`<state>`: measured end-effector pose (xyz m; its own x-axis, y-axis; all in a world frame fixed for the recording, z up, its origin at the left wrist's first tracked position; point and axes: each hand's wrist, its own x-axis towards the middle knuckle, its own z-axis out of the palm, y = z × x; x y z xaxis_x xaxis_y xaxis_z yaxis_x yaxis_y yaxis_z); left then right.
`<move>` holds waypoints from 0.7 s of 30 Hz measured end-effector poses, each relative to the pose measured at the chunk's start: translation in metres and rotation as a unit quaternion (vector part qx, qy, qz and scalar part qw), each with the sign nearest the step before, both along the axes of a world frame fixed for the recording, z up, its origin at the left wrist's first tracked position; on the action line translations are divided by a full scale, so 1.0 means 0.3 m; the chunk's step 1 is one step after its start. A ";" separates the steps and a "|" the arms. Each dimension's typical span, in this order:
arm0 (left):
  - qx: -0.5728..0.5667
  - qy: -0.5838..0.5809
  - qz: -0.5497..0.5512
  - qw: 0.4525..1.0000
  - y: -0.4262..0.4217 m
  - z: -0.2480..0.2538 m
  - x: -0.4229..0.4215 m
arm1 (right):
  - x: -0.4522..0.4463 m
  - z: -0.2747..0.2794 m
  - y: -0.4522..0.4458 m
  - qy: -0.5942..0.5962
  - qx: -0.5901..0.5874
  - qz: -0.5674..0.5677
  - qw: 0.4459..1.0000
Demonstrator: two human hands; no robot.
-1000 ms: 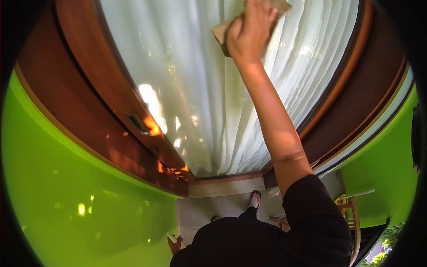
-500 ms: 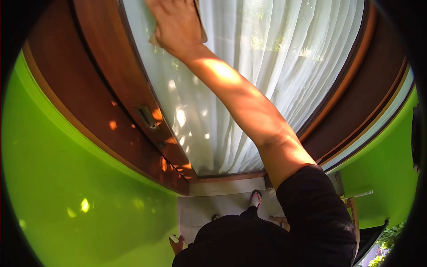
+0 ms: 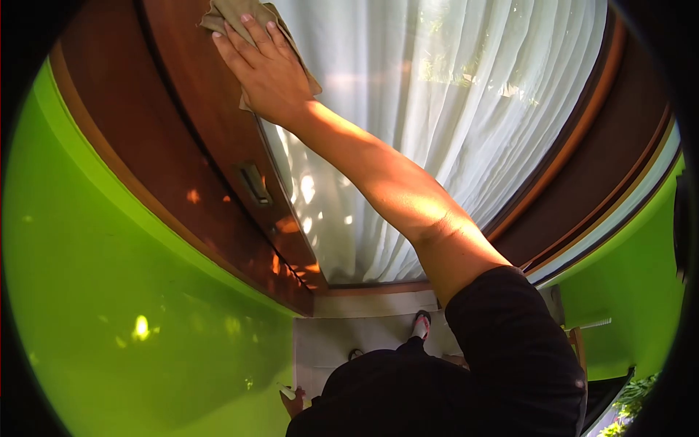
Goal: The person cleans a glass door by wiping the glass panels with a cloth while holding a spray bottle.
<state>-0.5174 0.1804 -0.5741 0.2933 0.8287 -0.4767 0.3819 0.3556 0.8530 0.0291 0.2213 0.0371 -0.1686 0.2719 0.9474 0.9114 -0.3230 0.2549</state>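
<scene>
My right hand (image 3: 273, 76) lies spread on a tan cloth (image 3: 244, 14), pressing it against the glass door's left edge, where the pane meets the brown wooden frame (image 3: 178, 54). White curtains (image 3: 408, 131) hang behind the glass. Low at my left side, my left hand (image 3: 294, 402) is wrapped round a small whitish object (image 3: 287, 392), whose shape is too small to make out fully.
A recessed metal handle (image 3: 253, 183) sits in the door frame below my right hand. Green walls (image 3: 109, 277) flank the doorway. Part of a wooden chair (image 3: 577, 346) stands at the lower right. One foot in a sandal (image 3: 421, 325) rests on the tiled floor.
My right hand has moved left with the cloth, from the middle of the glass to its left edge and the wooden frame. My left hand stays low, still holding the whitish object.
</scene>
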 end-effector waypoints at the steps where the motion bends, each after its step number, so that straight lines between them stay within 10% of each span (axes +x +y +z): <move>1: -0.011 0.011 0.010 1.000 -0.006 0.004 -0.005 | -0.007 -0.008 -0.006 0.019 -0.013 0.012 1.000; 21: 0.051 -0.019 -0.018 0.998 -0.009 -0.014 -0.029 | 0.022 -0.374 -0.089 -0.004 -0.160 -0.018 0.987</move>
